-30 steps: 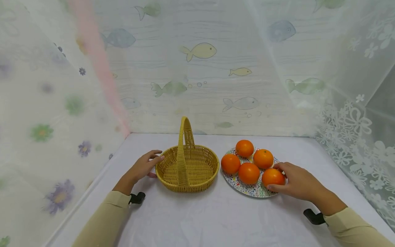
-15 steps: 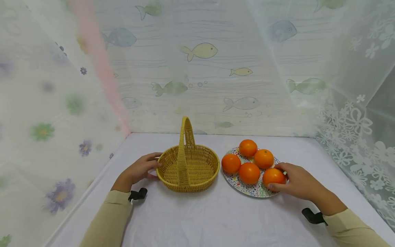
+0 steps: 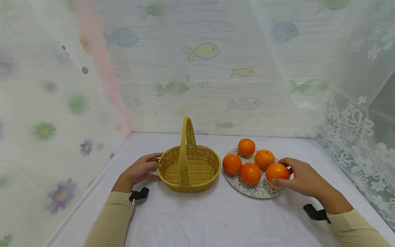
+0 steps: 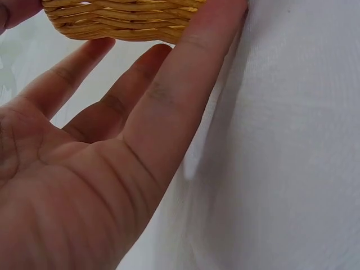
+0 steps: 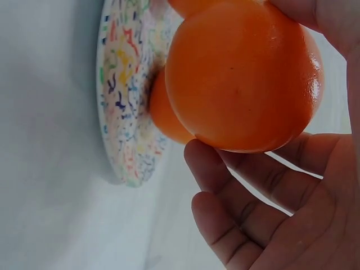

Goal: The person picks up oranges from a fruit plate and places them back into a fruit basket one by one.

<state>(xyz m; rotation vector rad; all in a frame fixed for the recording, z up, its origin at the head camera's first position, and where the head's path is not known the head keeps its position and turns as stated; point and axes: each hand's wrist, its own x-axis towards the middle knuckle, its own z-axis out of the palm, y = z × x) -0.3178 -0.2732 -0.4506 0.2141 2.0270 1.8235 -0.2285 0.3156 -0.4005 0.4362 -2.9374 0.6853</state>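
Observation:
A yellow wicker basket with a tall arched handle stands on the table. My left hand holds its left end, thumb at the rim; the left wrist view shows the other fingers along the woven side. To the right is a round plate with a colourful squiggle pattern, bearing several oranges. My right hand grips the nearest right orange between thumb and fingers. From the right wrist, that orange appears raised off the plate, with another orange behind it.
Other oranges on the plate include one at the back, one at the left and one in front. A white cloth covers the table. Sheer patterned curtains hang behind and at both sides.
My right hand now has the right orange slightly higher than before. The back orange shifted a little on the plate. My left hand has settled closer against the basket's end.

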